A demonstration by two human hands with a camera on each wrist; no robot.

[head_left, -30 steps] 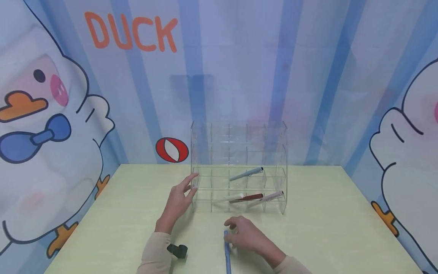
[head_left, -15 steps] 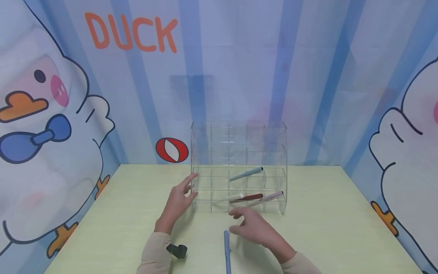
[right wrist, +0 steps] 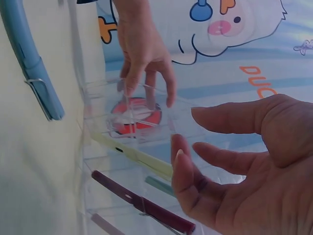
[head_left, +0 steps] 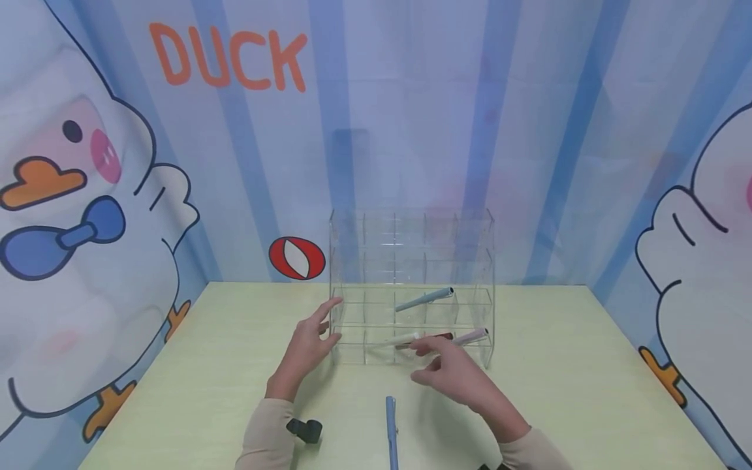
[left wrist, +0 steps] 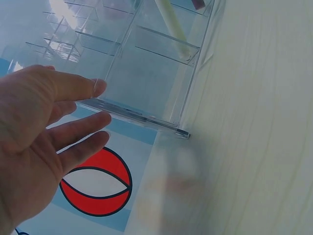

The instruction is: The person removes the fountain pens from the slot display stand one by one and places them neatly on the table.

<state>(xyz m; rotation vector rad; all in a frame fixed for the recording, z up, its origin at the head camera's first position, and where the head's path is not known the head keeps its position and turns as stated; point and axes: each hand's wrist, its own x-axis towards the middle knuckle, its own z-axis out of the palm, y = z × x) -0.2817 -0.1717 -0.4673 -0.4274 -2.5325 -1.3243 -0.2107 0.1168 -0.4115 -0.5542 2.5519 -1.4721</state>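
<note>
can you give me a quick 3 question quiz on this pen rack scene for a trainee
1. True or false: the right hand is holding the blue pen.
2. Which part of the clear rack does the left hand touch? A) its left side B) its top edge C) its right side
3. How many pens lie in the rack's bottom row, as far as the head view shows?

Key
1. False: the blue pen lies alone on the table, and the right hand is open in front of the rack.
2. A
3. Three: a cream pen, a dark red pen and a pale pink pen.
</note>
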